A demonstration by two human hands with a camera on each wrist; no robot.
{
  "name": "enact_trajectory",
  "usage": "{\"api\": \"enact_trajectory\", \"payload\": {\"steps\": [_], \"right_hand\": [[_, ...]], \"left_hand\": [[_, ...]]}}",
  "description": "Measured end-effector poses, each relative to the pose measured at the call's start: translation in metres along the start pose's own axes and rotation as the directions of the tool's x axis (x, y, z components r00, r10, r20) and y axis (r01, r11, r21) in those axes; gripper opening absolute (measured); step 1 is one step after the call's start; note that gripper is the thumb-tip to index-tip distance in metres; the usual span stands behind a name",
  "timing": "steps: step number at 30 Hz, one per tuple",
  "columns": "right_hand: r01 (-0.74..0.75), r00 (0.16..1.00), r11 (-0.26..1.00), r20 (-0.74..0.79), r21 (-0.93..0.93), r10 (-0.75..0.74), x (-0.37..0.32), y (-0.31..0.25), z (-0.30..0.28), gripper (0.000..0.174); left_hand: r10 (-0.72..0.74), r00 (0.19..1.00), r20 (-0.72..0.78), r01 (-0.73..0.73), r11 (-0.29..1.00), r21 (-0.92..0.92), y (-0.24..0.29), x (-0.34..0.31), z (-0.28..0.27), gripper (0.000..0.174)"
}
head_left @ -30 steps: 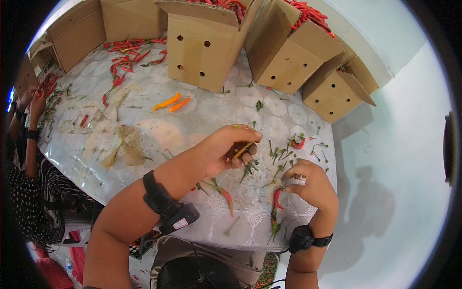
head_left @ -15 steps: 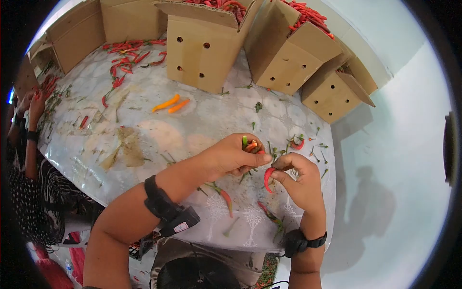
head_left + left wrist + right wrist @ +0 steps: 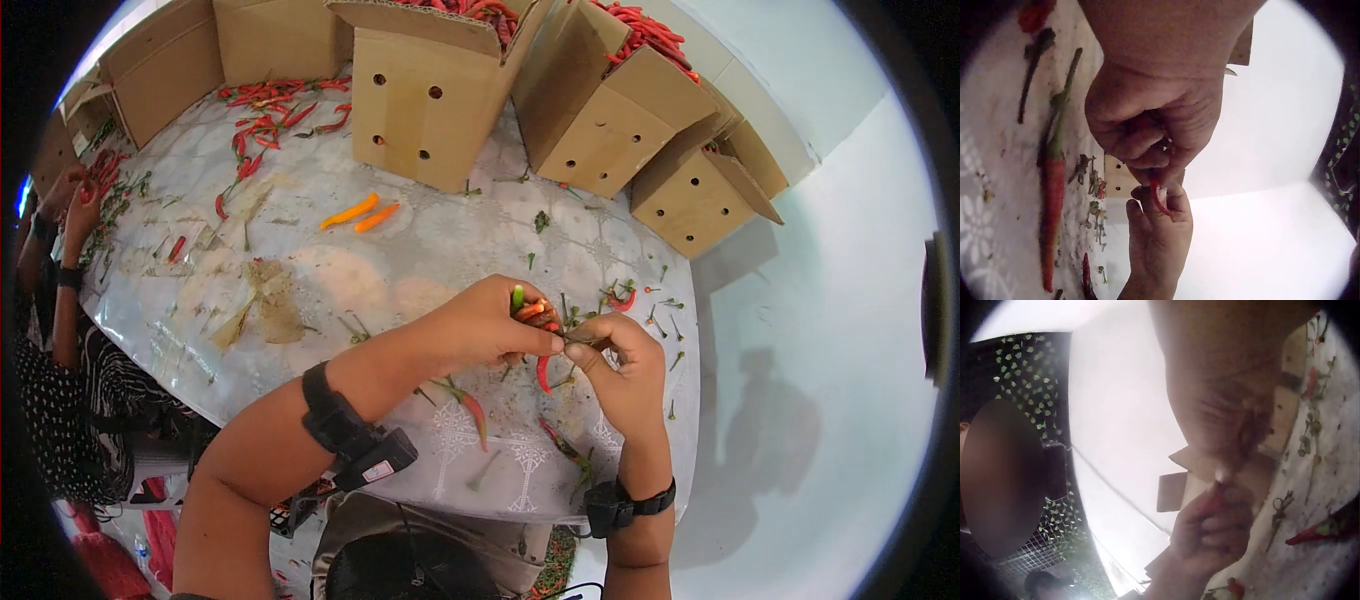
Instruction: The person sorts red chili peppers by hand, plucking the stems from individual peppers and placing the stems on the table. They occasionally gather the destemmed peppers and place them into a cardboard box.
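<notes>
My left hand (image 3: 500,322) holds a small bunch of chili peppers (image 3: 528,310), with orange ends and one green tip poking out above the fist. Its thumb and finger also pinch a curved red chili pepper (image 3: 543,374), which hangs below the fingertips. Thumb to finger, my right hand (image 3: 630,378) pinches at that chili's stem end, its fingertips right against the left thumb. In the left wrist view the red chili (image 3: 1159,200) shows between both hands. Fingers hide most of the bunch and the stem.
Cardboard boxes (image 3: 420,120) of red chilies stand along the back. Two orange chilies (image 3: 350,211), a red-green chili (image 3: 466,408) and a darker one (image 3: 566,446) lie on the table (image 3: 390,270). Loose stems (image 3: 655,318) are scattered right. Another person's hand (image 3: 82,212) is far left.
My right hand has picked up the curved red chili from the table and brought it to the left hand. The left hand has turned and lowered; it now pinches that chili too.
</notes>
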State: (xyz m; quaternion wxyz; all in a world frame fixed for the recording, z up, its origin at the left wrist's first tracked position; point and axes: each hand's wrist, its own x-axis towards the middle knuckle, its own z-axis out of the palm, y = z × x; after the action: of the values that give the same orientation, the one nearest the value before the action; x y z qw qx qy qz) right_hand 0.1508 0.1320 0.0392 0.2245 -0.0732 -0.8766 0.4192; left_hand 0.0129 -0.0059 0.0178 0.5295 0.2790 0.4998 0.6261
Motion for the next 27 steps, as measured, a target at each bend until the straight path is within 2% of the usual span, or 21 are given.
{"api": "enact_trajectory", "payload": {"steps": [5, 6, 8, 11, 20, 23, 25, 26, 27], "right_hand": [[-0.038, 0.998, 0.993, 0.06, 0.113, 0.032, -0.001, 0.008, -0.003, 0.012], [-0.089, 0.994, 0.981, 0.074, 0.174, 0.077, -0.001, 0.008, -0.003, 0.012], [-0.19, 0.98, 0.937, 0.112, 0.292, 0.163, -0.001, 0.005, -0.003, 0.012], [-0.265, 0.962, 0.892, 0.157, 0.366, 0.222, -0.001, 0.007, -0.004, 0.011], [-0.388, 0.922, 0.738, 0.227, 0.553, 0.314, -0.001, 0.012, -0.002, 0.016], [-0.313, 0.914, 0.688, 0.011, 0.655, 0.405, 0.001, 0.017, -0.002, 0.015], [-0.23, 0.94, 0.914, -0.168, 0.333, 0.298, 0.006, 0.02, -0.011, 0.018], [-0.188, 0.946, 0.972, -0.238, 0.143, 0.218, 0.007, 0.021, -0.015, 0.02], [-0.183, 0.955, 0.983, -0.237, -0.004, 0.177, 0.006, 0.019, -0.018, 0.022]], "left_hand": [[0.03, 0.999, 0.038, -0.03, 0.999, 0.01, -0.002, 0.001, 0.001, 0.02], [0.04, 0.998, 0.051, -0.041, 0.999, 0.018, -0.002, 0.001, 0.001, 0.021], [0.031, 0.998, 0.052, -0.031, 0.999, 0.011, -0.002, 0.001, 0.001, 0.02], [0.015, 0.998, 0.066, -0.015, 1.0, -0.01, -0.002, 0.001, 0.001, 0.019], [-0.02, 0.994, 0.103, 0.028, 0.997, -0.075, 0.002, -0.001, 0.0, 0.016], [-0.029, 0.998, 0.051, 0.036, 0.989, -0.146, 0.004, 0.0, -0.001, 0.014], [-0.059, 0.998, -0.004, 0.055, 0.963, -0.265, 0.004, 0.001, -0.003, 0.013], [-0.087, 0.996, -0.029, 0.071, 0.935, -0.347, 0.003, 0.003, -0.006, 0.013], [-0.117, 0.992, -0.053, 0.083, 0.901, -0.426, 0.002, 0.005, -0.008, 0.012]]}}
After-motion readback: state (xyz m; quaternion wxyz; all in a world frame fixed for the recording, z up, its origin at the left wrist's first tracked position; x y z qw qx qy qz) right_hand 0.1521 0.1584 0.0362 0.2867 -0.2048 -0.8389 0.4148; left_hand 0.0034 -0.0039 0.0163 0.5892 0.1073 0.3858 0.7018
